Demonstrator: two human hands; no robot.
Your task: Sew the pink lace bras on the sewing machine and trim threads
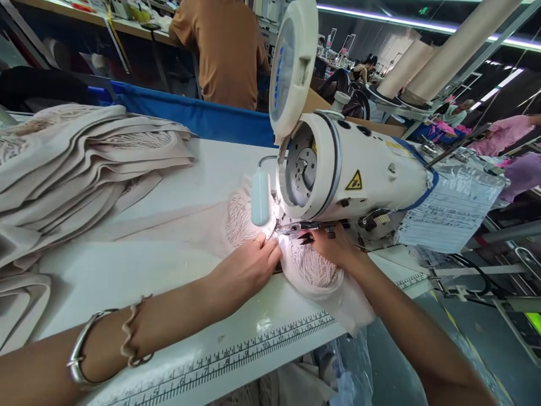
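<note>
A pale pink lace garment piece [315, 270] lies under the needle area of a white sewing machine [359, 175]. My left hand [249, 265] rests on the lace just left of the presser foot, fingers pressed together on the fabric. My right hand [327, 242] sits on the right side of the foot, fingers curled on the lace beneath the machine head. A small lamp [260, 197] lights the spot brightly. Two bracelets circle my left wrist.
A stack of beige lace pieces [80, 163] covers the table's left. A ruler strip [236, 355] runs along the white table's front edge. A blue cloth bin edge [198, 115] lies behind, with a person in a brown shirt [228, 51] beyond. Paper sheets [448, 214] hang at right.
</note>
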